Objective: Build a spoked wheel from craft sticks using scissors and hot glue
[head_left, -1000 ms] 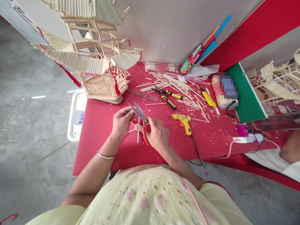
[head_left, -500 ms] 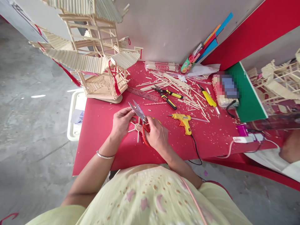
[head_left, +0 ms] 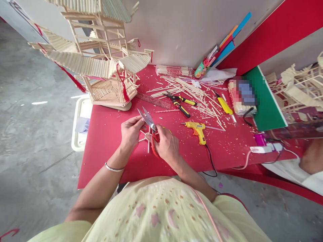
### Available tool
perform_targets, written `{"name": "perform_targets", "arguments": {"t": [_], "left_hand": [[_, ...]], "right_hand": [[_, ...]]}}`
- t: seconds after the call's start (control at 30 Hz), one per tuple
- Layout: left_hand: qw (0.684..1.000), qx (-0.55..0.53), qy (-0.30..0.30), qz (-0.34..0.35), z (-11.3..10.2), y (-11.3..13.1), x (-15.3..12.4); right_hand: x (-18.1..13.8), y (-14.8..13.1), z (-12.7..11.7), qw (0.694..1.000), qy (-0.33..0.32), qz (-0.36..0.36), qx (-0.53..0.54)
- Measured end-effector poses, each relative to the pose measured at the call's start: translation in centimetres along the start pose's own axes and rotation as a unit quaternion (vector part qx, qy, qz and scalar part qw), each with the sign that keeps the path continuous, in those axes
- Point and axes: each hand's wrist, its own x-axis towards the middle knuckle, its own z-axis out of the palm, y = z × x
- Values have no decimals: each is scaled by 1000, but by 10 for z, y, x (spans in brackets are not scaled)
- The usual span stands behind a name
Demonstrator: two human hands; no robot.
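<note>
Right hand shifted leftward (curled around scissors)

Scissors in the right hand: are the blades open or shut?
Slightly open: on the scissors in the right hand, the two blade tips stand apart.

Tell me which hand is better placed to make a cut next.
Right, most likely: the right hand holds the scissors, blades parted, while the left hand is pinched beside them.
</note>
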Motion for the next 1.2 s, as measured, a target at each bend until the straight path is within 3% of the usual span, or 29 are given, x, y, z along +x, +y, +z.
{"name": "perform_targets", "arguments": {"t": [0.3,0.63,1.2], "left_hand": [[994,-5,-57,-90,-5,11,4],[989,3,-77,-126,-9,13,6],[996,40,-78,-30,-9,2,6]], "right_hand": [[5,8,-15,997,-38,-9,61],[7,11,-25,994,-77,-13,80],[0,5,-16,998,-49,3,-34]]}}
